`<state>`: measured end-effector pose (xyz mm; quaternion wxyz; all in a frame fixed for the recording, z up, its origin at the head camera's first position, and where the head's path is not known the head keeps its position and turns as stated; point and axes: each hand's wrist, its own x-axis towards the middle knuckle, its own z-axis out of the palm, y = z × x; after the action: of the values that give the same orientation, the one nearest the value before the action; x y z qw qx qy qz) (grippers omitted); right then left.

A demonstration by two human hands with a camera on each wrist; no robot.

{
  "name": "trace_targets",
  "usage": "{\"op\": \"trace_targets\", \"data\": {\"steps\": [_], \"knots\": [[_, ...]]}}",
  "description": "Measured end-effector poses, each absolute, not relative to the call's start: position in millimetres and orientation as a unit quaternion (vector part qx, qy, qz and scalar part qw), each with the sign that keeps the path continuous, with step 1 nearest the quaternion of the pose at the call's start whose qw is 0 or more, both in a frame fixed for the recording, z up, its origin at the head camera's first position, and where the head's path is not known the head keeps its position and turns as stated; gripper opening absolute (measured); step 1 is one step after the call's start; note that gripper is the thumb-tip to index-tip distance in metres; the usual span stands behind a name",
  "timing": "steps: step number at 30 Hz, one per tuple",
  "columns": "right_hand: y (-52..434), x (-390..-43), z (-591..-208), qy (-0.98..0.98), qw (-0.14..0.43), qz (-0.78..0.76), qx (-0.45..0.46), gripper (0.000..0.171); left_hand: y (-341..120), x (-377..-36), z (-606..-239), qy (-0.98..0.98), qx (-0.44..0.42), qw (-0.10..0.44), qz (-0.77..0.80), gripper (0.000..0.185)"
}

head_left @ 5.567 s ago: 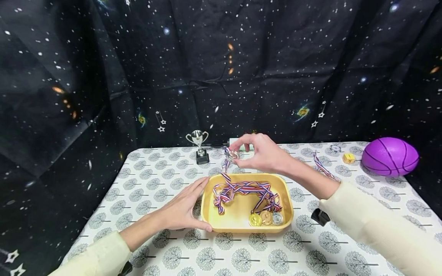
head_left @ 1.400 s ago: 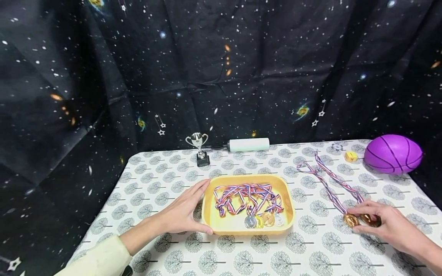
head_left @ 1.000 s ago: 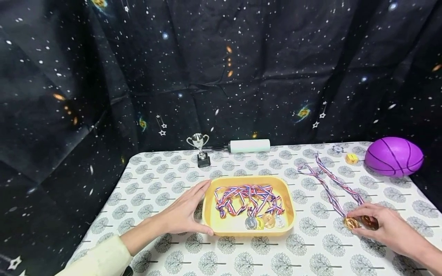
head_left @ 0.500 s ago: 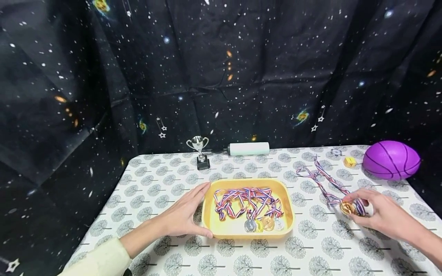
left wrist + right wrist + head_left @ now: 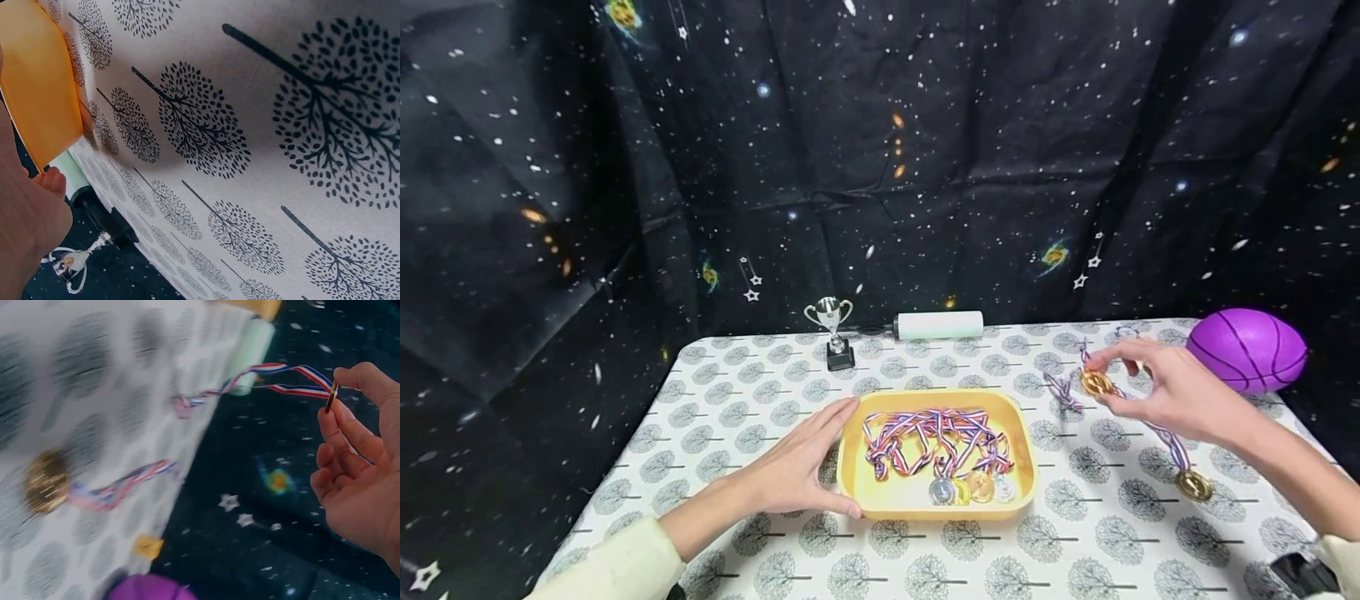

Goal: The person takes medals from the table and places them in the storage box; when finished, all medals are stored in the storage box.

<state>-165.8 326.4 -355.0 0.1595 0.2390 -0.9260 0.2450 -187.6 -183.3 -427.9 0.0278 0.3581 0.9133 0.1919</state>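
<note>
A yellow tray (image 5: 854,467) in the middle of the table holds several medals with striped ribbons (image 5: 940,429). My left hand (image 5: 797,467) rests flat against the tray's left edge (image 5: 37,81), fingers straight. My right hand (image 5: 1165,387) is raised over the table's right side and pinches a gold medal (image 5: 1095,382) by its rim (image 5: 331,397); its striped ribbon (image 5: 250,378) trails down to the cloth. A second gold medal (image 5: 1193,485) lies on the table on its own ribbon (image 5: 119,487).
A small silver trophy (image 5: 832,332) and a white cylinder (image 5: 938,325) stand at the table's back edge. A purple ball (image 5: 1247,348) sits at the far right. The tablecloth (image 5: 925,558) has a tree print; a starry dark cloth hangs behind.
My right hand has lifted one gold medal off the table and carried it up and leftward, away from the second medal. The left hand has stayed on the tray.
</note>
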Motion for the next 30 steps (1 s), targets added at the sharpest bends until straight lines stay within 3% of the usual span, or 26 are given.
{"op": "trace_targets", "data": {"steps": [6, 18, 30], "knots": [[303.4, -179.0, -316.9, -0.912, 0.157, 0.291, 0.244, 0.038, -184.8, -187.5, -430.0, 0.913, 0.359, 0.032, 0.193, 0.143], [260.1, -187.9, -242.7, -0.906, 0.163, 0.298, 0.251, 0.040, -185.9, -187.5, -429.4, 0.910, 0.361, 0.033, 0.201, 0.142], [202.3, -194.3, -207.4, -0.896, 0.106, 0.329, 0.277, 0.032, -184.9, -186.8, -426.6, 0.912, 0.357, 0.033, 0.197, 0.145]]}}
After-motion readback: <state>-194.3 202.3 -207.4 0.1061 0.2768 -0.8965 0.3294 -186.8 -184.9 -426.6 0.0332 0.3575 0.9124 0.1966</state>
